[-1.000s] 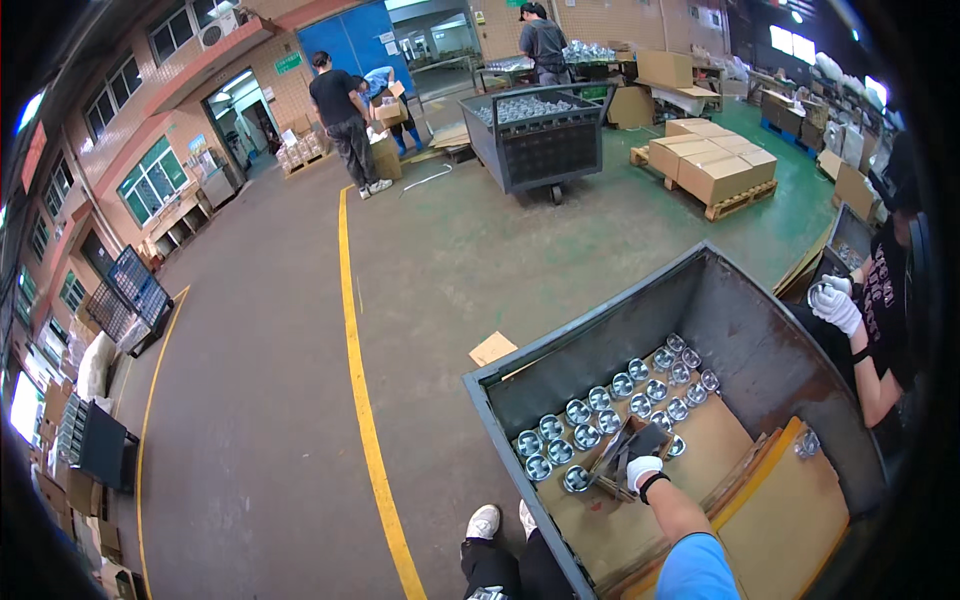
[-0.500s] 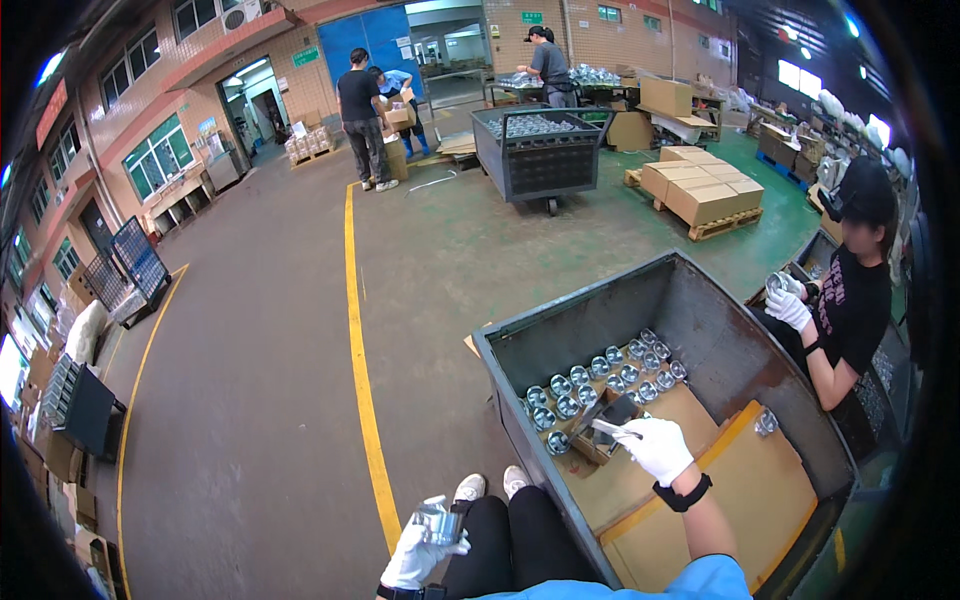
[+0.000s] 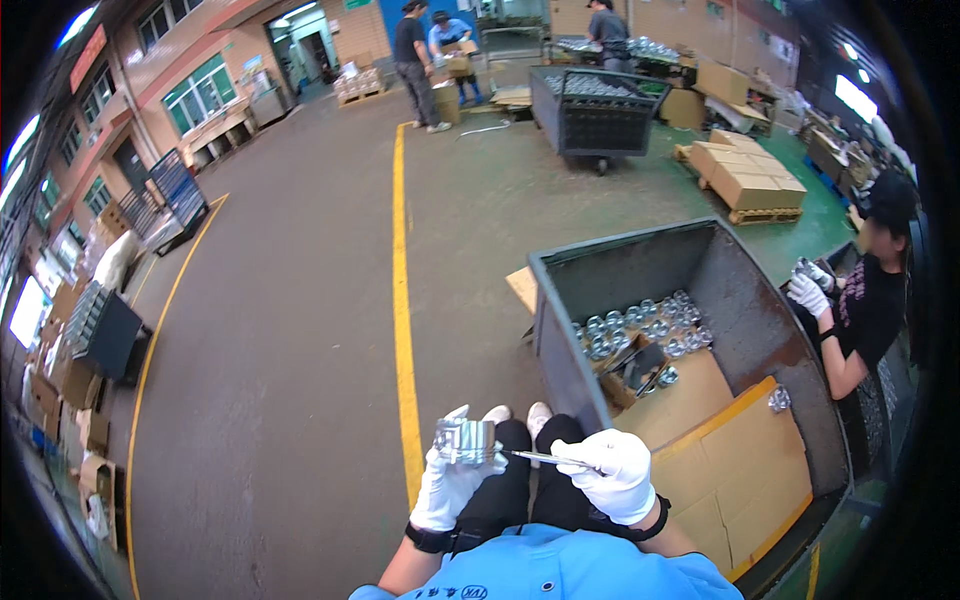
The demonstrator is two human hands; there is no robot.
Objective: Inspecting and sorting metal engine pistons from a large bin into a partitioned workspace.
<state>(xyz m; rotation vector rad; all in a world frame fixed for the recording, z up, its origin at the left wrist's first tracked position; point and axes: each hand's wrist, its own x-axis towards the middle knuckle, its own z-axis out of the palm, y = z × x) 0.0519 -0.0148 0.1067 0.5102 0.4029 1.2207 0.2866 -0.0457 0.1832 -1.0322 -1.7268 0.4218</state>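
In my gloved left hand [image 3: 447, 496] is a shiny metal piston [image 3: 466, 441], raised above my lap with its grooved side showing. My gloved right hand [image 3: 612, 474] grips a slender metal hand tool [image 3: 545, 457], whose thin tip points left and reaches the piston's right side. Whether the tip touches the metal I cannot tell. To the right stands a deep grey metal bin [image 3: 560, 350]. Several similar pistons [image 3: 655, 327] sit in rows at its far end, beside a small open cardboard box [image 3: 632, 372] with dark items in it.
Cardboard sheets [image 3: 735, 470] line the bin, with a lone piston [image 3: 779, 399] on them. A co-worker [image 3: 868, 300] handles a part at the bin's right. Farther off are a wheeled cart [image 3: 590, 115], palletised cartons [image 3: 745, 175] and other people. A yellow line [image 3: 402, 300] crosses the floor.
My right hand has moved out of the bin, left toward the piston, carrying the slender tool. The left hand has lifted the piston a little and turned it. The view has shifted left and downward.
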